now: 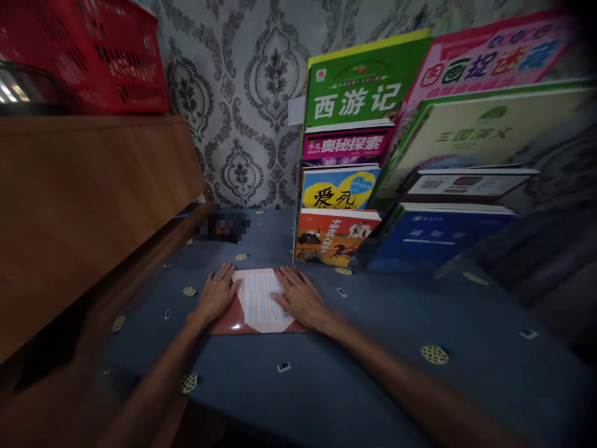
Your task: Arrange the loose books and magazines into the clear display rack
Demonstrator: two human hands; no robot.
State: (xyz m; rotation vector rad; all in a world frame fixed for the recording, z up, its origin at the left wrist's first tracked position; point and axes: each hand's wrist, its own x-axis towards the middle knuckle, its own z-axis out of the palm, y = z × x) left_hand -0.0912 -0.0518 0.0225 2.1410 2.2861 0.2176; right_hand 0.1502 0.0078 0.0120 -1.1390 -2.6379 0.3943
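A thin reddish-brown book [228, 322] with a pale printed panel lies flat on the table in front of me. Over its left side rests my left hand [217, 295], fingers stretched out toward the far edge. My right hand [301, 297] lies on the right side, its fingers spread and its thumb reaching over the printed text. Both palms face down, and neither hand grips anything. Whether the book is one cover or several pages cannot be seen.
A stepped rack of books stands at the right back, with an orange book [333, 238], a blue book [438, 236] and a green book [364, 87]. The table [354, 379] has a dark blue cloth. At left is a wooden cabinet [93, 205] bearing a red basket [116, 56].
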